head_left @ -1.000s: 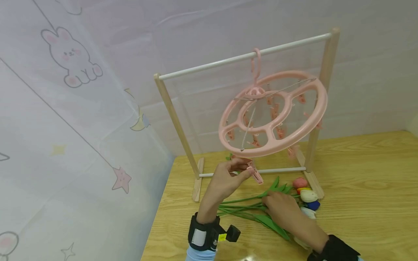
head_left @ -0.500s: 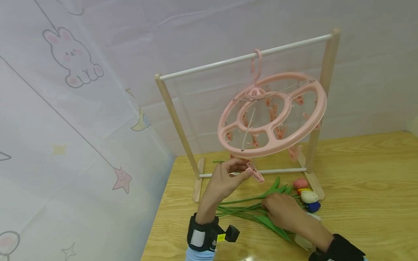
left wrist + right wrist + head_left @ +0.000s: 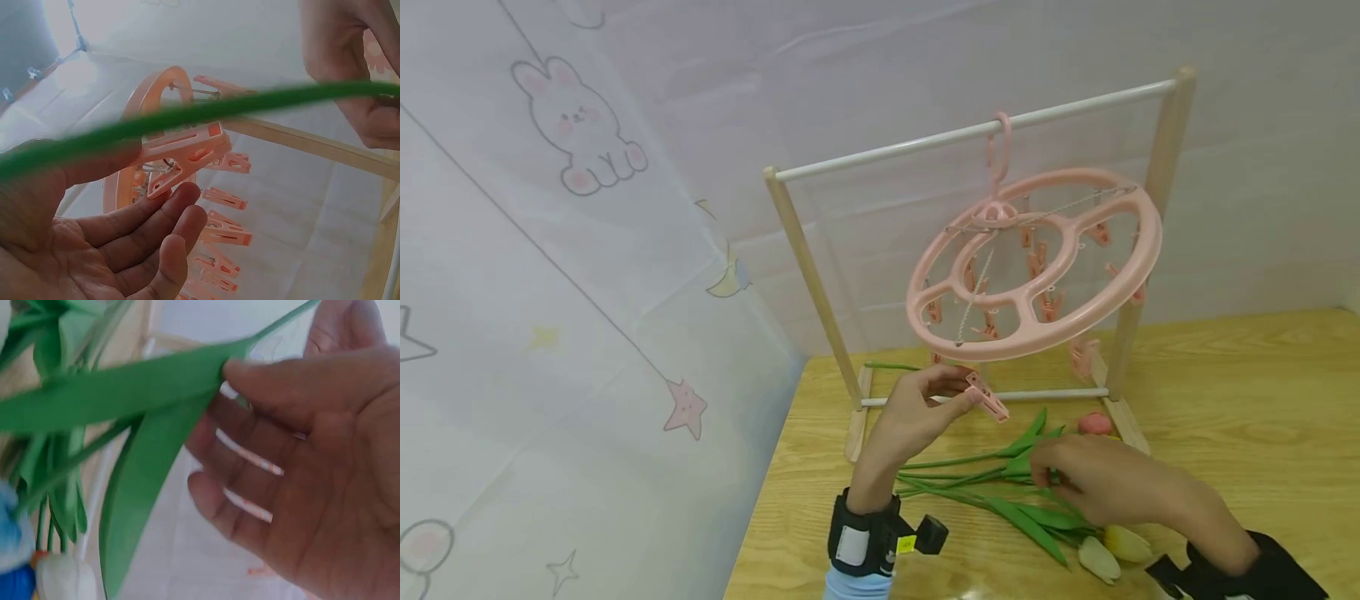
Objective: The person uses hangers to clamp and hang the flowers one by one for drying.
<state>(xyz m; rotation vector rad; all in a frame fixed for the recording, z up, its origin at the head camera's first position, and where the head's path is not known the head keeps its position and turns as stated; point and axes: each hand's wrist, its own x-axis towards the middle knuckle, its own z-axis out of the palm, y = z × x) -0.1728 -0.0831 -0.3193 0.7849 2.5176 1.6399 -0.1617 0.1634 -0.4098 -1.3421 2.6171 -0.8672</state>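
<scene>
In the head view my left hand pinches a pink clothespin just below the front rim of the round pink clip hanger. The left wrist view shows that clothespin between thumb and index finger, the other fingers loosely bent. My right hand is over the artificial tulips on the table. In the right wrist view it pinches one tulip where its green leaves meet the stem. This stem passes blurred across the left wrist view, in front of the clothespin. The flower's colour is uncertain.
The hanger hooks over the white top bar of a wooden rack. Several other pink clothespins dangle from it. Another green stem lies behind the rack's lower bar. A patterned cloth stands at the left.
My right hand has moved right and rolled, lifting a tulip stem off the bunch. The left hand still pinches the clothespin in nearly the same place. The head view has shifted slightly.
</scene>
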